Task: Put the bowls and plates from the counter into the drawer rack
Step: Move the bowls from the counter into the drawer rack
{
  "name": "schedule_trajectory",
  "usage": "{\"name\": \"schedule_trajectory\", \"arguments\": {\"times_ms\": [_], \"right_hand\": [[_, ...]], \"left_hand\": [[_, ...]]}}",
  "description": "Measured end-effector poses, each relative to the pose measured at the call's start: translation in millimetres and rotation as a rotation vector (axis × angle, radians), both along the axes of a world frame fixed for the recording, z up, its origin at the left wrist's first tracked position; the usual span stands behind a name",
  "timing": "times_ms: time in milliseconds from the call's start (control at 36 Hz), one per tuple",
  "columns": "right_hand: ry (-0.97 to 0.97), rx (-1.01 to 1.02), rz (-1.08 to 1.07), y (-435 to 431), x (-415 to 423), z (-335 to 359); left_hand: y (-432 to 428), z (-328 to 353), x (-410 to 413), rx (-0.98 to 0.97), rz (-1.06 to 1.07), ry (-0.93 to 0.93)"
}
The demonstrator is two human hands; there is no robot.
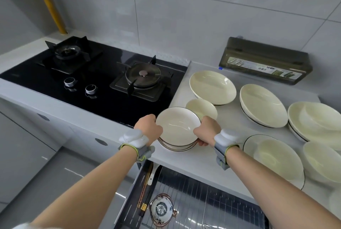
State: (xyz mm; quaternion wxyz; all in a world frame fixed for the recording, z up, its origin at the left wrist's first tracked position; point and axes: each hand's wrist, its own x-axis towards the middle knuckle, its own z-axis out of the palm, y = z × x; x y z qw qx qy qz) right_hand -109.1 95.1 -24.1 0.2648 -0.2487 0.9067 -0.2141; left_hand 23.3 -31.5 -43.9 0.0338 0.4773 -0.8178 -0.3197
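Note:
A stack of white plates with dark rims (177, 129) sits at the counter's front edge, just right of the stove. My left hand (148, 129) grips its left side and my right hand (206, 130) grips its right side. Behind it stands a small cream bowl (200, 108). Further cream dishes lie on the counter: a deep plate (213, 86), a second one (263, 105), stacked plates (317, 121) at the right, and a bowl on a rimmed plate (276, 160). Below the counter the drawer rack (203, 203) is pulled open, with a patterned bowl (161, 209) in it.
A black gas stove (96, 79) fills the counter's left part. A dark box (265, 61) leans on the tiled wall behind the dishes. Chopsticks (144, 192) lie in the drawer's left compartment. Another cream bowl (324, 160) sits at the far right.

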Motion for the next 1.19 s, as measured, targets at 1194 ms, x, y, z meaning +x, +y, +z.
{"name": "schedule_trajectory", "arguments": {"times_ms": [1194], "right_hand": [[-0.817, -0.207, -0.094, 138.2, 116.7, 24.2]], "left_hand": [[136.8, 50.3, 113.2, 0.820, 0.235, 0.149]]}}
